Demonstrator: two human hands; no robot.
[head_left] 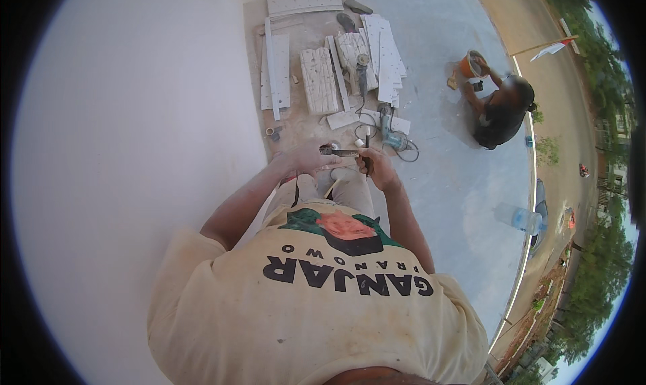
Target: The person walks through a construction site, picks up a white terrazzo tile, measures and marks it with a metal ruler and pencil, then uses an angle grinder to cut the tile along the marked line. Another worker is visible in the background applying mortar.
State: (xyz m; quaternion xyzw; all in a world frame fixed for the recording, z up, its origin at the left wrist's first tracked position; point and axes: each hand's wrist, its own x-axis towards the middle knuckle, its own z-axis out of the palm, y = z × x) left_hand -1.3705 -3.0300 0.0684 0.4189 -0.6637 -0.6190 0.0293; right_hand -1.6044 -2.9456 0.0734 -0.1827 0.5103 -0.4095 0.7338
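Note:
In front of my waist, both hands are closed around a dark, narrow tool [345,153] that spans the gap between them; its exact kind is too small to make out. My left hand [313,157], dusted pale, grips its left end. Fingers of my right hand [381,169] wrap the other end. A thin dark upright rod [367,141] with a pale band shows at my right fingers; whether they hold it I cannot tell. Just beyond, on the floor, lies a teal power tool [394,137] with its cord. Farther off, an angle grinder [363,73] rests near wrapped tile packs [318,82].
Speckled white tiles [387,62] lie stacked ahead. A long pale strip [272,68] lies along the left. A white wall [148,149] rises at my left. To the right, a person [505,112] crouches at an orange bucket [472,64]. A clear bottle [521,219] stands near the edge.

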